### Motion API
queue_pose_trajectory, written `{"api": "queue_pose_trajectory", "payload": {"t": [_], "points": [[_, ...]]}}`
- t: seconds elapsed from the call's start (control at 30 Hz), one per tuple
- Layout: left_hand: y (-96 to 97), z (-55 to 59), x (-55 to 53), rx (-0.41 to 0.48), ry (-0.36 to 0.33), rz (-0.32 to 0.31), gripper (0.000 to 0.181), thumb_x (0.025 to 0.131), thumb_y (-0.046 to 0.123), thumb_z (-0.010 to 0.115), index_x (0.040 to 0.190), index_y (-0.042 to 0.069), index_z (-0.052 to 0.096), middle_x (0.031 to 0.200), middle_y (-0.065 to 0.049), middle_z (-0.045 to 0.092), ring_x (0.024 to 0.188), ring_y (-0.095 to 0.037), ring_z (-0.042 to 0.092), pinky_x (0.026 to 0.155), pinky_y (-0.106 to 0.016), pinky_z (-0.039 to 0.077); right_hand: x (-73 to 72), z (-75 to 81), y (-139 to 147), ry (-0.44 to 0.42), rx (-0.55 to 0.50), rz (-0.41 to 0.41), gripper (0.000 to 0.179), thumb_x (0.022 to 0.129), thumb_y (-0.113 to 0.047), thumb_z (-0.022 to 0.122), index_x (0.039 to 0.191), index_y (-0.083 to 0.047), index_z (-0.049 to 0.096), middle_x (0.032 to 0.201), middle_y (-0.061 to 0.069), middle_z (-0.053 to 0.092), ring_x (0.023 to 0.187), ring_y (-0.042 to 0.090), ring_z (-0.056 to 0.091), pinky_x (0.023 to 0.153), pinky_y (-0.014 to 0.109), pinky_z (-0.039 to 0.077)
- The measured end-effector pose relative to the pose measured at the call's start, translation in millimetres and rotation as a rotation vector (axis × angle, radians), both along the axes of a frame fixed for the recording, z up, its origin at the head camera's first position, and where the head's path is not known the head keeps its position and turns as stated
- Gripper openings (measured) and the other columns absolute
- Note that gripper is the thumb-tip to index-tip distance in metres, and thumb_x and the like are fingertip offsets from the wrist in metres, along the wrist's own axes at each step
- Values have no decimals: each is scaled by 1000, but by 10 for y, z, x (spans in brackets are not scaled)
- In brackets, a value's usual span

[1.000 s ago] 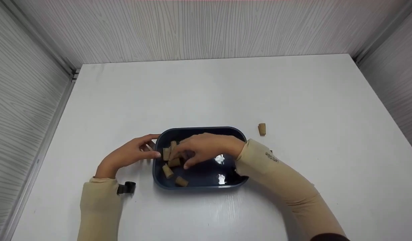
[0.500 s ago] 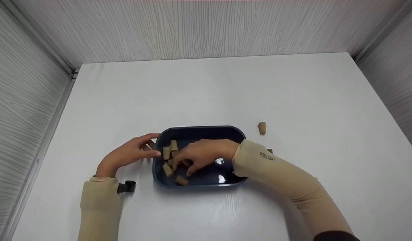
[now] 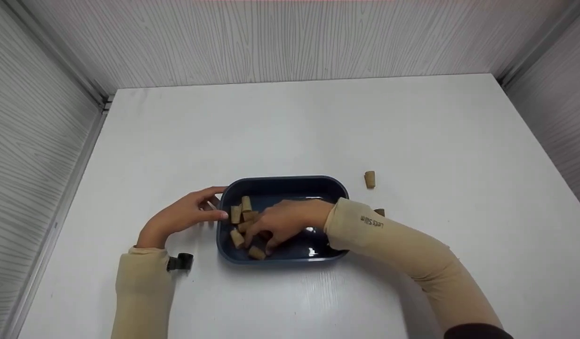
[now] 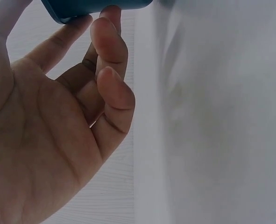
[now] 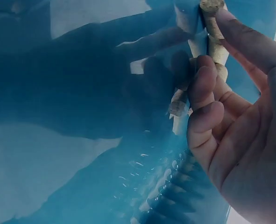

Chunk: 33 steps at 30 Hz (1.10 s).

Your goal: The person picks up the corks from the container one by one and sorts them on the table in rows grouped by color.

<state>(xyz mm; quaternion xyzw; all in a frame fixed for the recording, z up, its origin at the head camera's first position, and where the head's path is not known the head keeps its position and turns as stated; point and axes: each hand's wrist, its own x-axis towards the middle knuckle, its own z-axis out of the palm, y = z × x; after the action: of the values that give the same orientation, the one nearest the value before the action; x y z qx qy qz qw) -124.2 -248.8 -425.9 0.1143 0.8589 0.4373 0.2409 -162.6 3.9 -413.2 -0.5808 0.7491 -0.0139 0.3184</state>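
Observation:
A dark blue tub [image 3: 290, 262] stands on the white table with several tapered corks inside, grouped at its left end. My left hand [image 3: 181, 217] holds the tub's left edge, thumb at the rim and fingers against the outer wall. In the left wrist view the fingertips [image 4: 88, 21] touch the tub's outside. My right hand [image 3: 287, 220] reaches down into the tub, index finger and thumb spread about a front cork [image 3: 257, 253]. In the right wrist view the thumb touches a cork [image 5: 212, 6]; no closed pinch shows. Other corks [image 3: 236, 214] lie just behind.
One cork [image 3: 370, 179] lies on the table beyond the tub's right end. A second cork [image 3: 380, 212] is partly hidden by the right sleeve [image 3: 360, 223]. Pale panels [image 3: 290, 42] wall the table at the back and sides.
My right hand has moved toward the front of the tub, from the middle corks to the front one, uncovering corks behind it. The left hand has stayed at the tub's edge.

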Motion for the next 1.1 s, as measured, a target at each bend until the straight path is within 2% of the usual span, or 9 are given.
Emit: {"api": "queue_pose_trajectory", "payload": {"t": [0.1, 0.2, 0.27, 0.33, 0.57, 0.83, 1.1], "points": [[8, 2, -5, -8, 4, 0, 68, 90, 39, 67, 149, 18, 38, 109, -11, 61, 89, -17, 59, 79, -32, 44, 7, -6, -1, 17, -9, 15, 41, 92, -30, 66, 131, -37, 58, 149, -10, 44, 104, 12, 56, 85, 38, 50], [12, -10, -4, -11, 4, 4, 68, 90, 39, 68, 148, 19, 40, 109, -11, 61, 90, -18, 59, 79, -33, 44, 16, -28, -4, 29, -24, 29, 39, 90, -34, 68, 129, -37, 60, 125, -8, 61, 89, 11, 56, 73, 31, 48], [18, -12, -4, -14, 1, 8, 68, 89, 40, 68, 148, 20, 40, 108, -10, 62, 91, -18, 59, 80, -34, 44, 22, -37, -5, 30, -37, 36, 39, 89, -36, 69, 127, -36, 61, 107, -8, 63, 82, 11, 54, 65, 28, 45], [17, -13, -4, -13, -4, 13, 67, 89, 39, 68, 147, 21, 41, 108, -10, 61, 92, -20, 58, 80, -34, 44, 26, -42, -6, 27, -45, 37, 38, 88, -37, 70, 126, -35, 61, 98, -9, 62, 78, 11, 53, 62, 27, 42], [9, 19, 6, -18, 6, 5, 67, 90, 40, 67, 148, 18, 40, 108, -11, 60, 89, -18, 58, 77, -33, 44, 31, -25, -2, 37, -54, 43, 36, 90, -30, 68, 126, -33, 62, 95, -9, 62, 76, 11, 54, 64, 28, 44], [23, 51, 35, -21, 2, 4, 67, 90, 38, 67, 148, 16, 40, 109, -11, 61, 90, -17, 57, 76, -33, 44, 2, 48, 27, 74, -93, 18, 40, 90, -27, 67, 129, -32, 59, 84, -7, 61, 69, 7, 54, 56, 24, 41], [-1, 27, 19, -15, 6, 6, 67, 91, 38, 67, 148, 17, 40, 109, -13, 61, 88, -18, 58, 76, -34, 44, -70, 264, 100, 77, -167, -15, 39, 92, -32, 65, 130, -32, 58, 82, -7, 59, 67, 6, 52, 56, 23, 39]]}}
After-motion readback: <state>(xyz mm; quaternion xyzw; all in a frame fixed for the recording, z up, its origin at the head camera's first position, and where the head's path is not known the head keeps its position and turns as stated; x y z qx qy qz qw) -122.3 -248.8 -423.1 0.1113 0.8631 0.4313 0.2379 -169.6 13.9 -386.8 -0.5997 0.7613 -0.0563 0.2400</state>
